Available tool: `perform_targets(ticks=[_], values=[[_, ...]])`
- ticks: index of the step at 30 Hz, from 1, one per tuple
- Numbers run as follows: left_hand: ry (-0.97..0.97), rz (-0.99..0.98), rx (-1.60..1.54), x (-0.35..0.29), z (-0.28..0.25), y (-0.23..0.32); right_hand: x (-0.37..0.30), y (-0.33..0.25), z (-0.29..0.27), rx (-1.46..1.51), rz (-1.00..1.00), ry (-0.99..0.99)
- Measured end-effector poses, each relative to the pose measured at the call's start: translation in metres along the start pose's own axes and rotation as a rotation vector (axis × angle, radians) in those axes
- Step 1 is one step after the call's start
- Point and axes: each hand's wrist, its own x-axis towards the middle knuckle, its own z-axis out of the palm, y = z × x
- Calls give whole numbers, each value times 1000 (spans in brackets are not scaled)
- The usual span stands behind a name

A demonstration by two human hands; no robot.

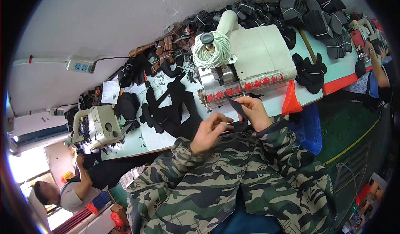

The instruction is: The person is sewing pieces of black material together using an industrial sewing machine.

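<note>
Holding a small black fabric piece (238, 111) between both hands, the person works just in front of the cream-coloured machine (250, 61). The left hand (208, 130) has its fingers curled shut on the near end of the piece, and the right hand (254, 112) pinches the upper part, thumb and fingers closed on it. The piece hangs in the air above the front edge of the worktop (158, 140), between the chest and the machine's red-marked front.

From here the limp piece could slip out of 1 pinch and fold or twist, because it is soft and held only at its ends. It sits close to the machine's working area, so fingertips could stray too near if the piece is fed in at an angle. The stack of cut black pieces (171, 109) lies just beside the left hand and could be knocked or mixed by a sleeve.

A pale green worktop runs along a grey wall, crowded with bundles of black shoe parts (316, 19), a cone of white cord (211, 48), and a second machine (98, 128) at the left. An orange bag (290, 100) hangs by a blue crate (310, 128). Another person (73, 190) sits at lower left, and 1 more (381, 78) at the far right. The floor is dark green.
</note>
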Motion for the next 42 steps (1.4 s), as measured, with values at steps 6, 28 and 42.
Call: perform_targets(ticks=[6, 28, 42], values=[[53, 175, 791, 25, -2, -15, 14, 21, 29, -564, -452, 388], [145, -142, 1057, 101, -50, 39, 52, 41, 20, -242, -81, 142], [-12, -90, 994, 108, -40, 45, 43, 45, 5, 184, -5, 208]])
